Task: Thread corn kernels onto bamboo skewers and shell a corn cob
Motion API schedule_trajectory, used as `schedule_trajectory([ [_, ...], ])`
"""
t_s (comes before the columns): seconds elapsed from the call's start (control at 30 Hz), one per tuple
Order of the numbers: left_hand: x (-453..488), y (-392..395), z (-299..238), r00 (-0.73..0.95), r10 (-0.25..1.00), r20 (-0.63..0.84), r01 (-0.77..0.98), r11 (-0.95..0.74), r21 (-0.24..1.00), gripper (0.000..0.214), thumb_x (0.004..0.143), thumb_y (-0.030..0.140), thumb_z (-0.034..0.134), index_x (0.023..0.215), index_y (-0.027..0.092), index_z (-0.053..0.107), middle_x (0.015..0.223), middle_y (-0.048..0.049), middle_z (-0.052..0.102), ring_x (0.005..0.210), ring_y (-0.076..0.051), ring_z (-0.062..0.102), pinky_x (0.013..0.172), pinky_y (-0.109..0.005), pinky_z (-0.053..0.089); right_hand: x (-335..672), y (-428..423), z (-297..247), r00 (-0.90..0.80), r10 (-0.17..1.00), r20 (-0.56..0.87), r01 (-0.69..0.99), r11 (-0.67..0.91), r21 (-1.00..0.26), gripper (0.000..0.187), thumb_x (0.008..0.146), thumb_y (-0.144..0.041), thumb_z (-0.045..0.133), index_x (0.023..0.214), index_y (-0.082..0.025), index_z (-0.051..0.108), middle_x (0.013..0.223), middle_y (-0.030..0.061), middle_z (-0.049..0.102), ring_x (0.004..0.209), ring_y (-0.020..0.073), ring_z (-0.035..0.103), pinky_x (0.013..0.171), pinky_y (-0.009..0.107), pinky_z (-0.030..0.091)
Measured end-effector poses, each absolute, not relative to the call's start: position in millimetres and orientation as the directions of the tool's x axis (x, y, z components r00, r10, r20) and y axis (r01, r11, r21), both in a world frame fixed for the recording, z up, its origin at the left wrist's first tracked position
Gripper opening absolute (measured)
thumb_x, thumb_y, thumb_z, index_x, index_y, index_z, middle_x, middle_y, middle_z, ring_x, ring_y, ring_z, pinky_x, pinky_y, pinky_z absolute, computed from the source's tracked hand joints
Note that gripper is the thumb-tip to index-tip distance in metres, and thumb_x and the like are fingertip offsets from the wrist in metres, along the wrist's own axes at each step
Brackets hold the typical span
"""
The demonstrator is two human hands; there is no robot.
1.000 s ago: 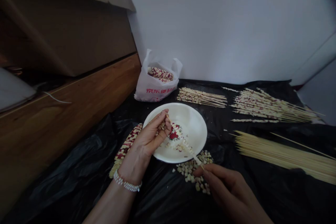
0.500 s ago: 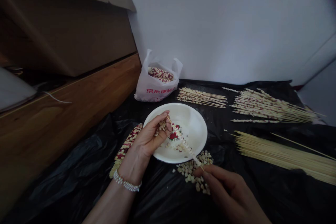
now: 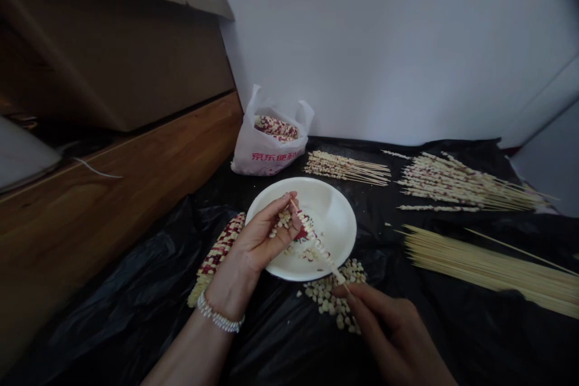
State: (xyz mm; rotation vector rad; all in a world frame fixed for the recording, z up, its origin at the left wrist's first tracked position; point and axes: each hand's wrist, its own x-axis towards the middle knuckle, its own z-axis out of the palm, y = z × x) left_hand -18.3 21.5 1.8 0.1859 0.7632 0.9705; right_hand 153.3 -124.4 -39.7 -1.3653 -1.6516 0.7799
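My right hand pinches the bare lower end of a wooden skewer threaded with pale and dark red corn kernels. The skewer slants up to the left over a white bowl. Loose corn kernels lie cupped in my left hand, palm up and fingers curled. Its thumb and forefinger close at the skewer's upper tip; whether a kernel sits between them I cannot tell. A few kernels and a red printed flower show on the bowl's floor. Beside my left wrist lies a partly stripped corn cob.
Pale round pieces are heaped by the bowl's near rim. Behind stands a plastic bag of cobs. To the right lie short filled skewers, long filled skewers and bare sticks, on black plastic sheeting.
My left hand has shifted slightly right, its thumb and forefinger staying at the skewer's tip. My right hand keeps its hold, almost unmoved.
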Motion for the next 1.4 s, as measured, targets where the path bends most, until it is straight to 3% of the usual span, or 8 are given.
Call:
schedule_trajectory([
  [0.43, -10.7, 14.1, 0.2, 0.305, 0.818, -0.487, -0.584, 0.565, 0.583, 0.013, 0.076, 0.004, 0.068, 0.087, 0.009, 0.071, 0.079, -0.0070, 0.070, 0.064, -0.012, 0.065, 0.059, -0.020, 0.056, 153.4, -124.0, -41.3, -0.023, 0.984, 0.178, 0.445, 0.169, -0.880, 0.031, 0.094, -0.030, 0.046, 0.102, -0.021, 0.074, 0.062, 0.0014, 0.071, 0.057, 0.0186, 0.069, 0.051, 0.024, 0.052],
  [0.6, -7.9, 12.2, -1.6, 0.355, 0.814, -0.460, -0.600, 0.576, 0.556, 0.014, 0.082, 0.010, 0.064, 0.093, 0.008, 0.070, 0.084, -0.0089, 0.071, 0.070, -0.012, 0.067, 0.064, -0.020, 0.058, 155.9, -120.9, -38.5, -0.012, 0.987, 0.158, 0.460, 0.146, -0.876, 0.033, 0.094, -0.032, 0.045, 0.104, -0.020, 0.075, 0.061, 0.0010, 0.070, 0.054, 0.0181, 0.066, 0.050, 0.024, 0.051],
  [0.73, -12.7, 15.0, 0.1, 0.431, 0.781, -0.451, -0.606, 0.621, 0.497, 0.032, 0.082, -0.001, 0.051, 0.109, 0.009, 0.066, 0.101, -0.0139, 0.071, 0.083, -0.017, 0.069, 0.076, -0.027, 0.059, 157.5, -120.0, -37.3, 0.017, 0.991, 0.131, 0.455, 0.109, -0.884, 0.032, 0.093, -0.031, 0.047, 0.104, -0.021, 0.075, 0.074, 0.0019, 0.075, 0.060, 0.0174, 0.069, 0.056, 0.023, 0.053],
  [0.87, -16.1, 15.1, 1.5, 0.396, 0.809, -0.435, -0.597, 0.586, 0.547, 0.055, 0.070, -0.015, 0.044, 0.115, 0.010, 0.063, 0.110, -0.0142, 0.070, 0.095, -0.017, 0.069, 0.084, -0.023, 0.055, 158.4, -120.8, -37.5, -0.002, 0.990, 0.138, 0.462, 0.123, -0.878, 0.031, 0.093, -0.031, 0.047, 0.102, -0.021, 0.075, 0.076, 0.0029, 0.076, 0.067, 0.0189, 0.071, 0.056, 0.023, 0.053],
  [1.17, -12.8, 17.0, -2.0, 0.299, 0.870, -0.392, -0.580, 0.493, 0.649, 0.021, 0.086, 0.003, 0.052, 0.097, 0.007, 0.069, 0.097, -0.0151, 0.073, 0.091, -0.016, 0.070, 0.081, -0.020, 0.056, 158.9, -124.3, -37.1, -0.010, 0.994, 0.111, 0.472, 0.102, -0.876, 0.034, 0.094, -0.033, 0.044, 0.103, -0.020, 0.074, 0.066, 0.0030, 0.071, 0.071, 0.0217, 0.071, 0.055, 0.025, 0.052],
  [1.27, -13.9, 18.4, -3.1, 0.290, 0.864, -0.411, -0.595, 0.499, 0.630, 0.018, 0.088, 0.008, 0.053, 0.095, 0.008, 0.070, 0.092, -0.0137, 0.073, 0.084, -0.016, 0.071, 0.078, -0.023, 0.058, 160.3, -124.7, -36.8, -0.029, 0.994, 0.105, 0.480, 0.106, -0.871, 0.034, 0.095, -0.034, 0.044, 0.102, -0.019, 0.073, 0.066, 0.0033, 0.071, 0.069, 0.0214, 0.071, 0.054, 0.025, 0.051],
  [1.4, -15.4, 20.1, -2.9, 0.275, 0.858, -0.434, -0.632, 0.502, 0.590, 0.020, 0.084, 0.001, 0.054, 0.097, 0.008, 0.069, 0.089, -0.0109, 0.073, 0.079, -0.014, 0.070, 0.079, -0.023, 0.058, 161.1, -124.3, -37.0, -0.037, 0.993, 0.113, 0.485, 0.117, -0.867, 0.034, 0.095, -0.033, 0.043, 0.102, -0.019, 0.073, 0.067, 0.0040, 0.072, 0.068, 0.0211, 0.070, 0.053, 0.025, 0.051],
])
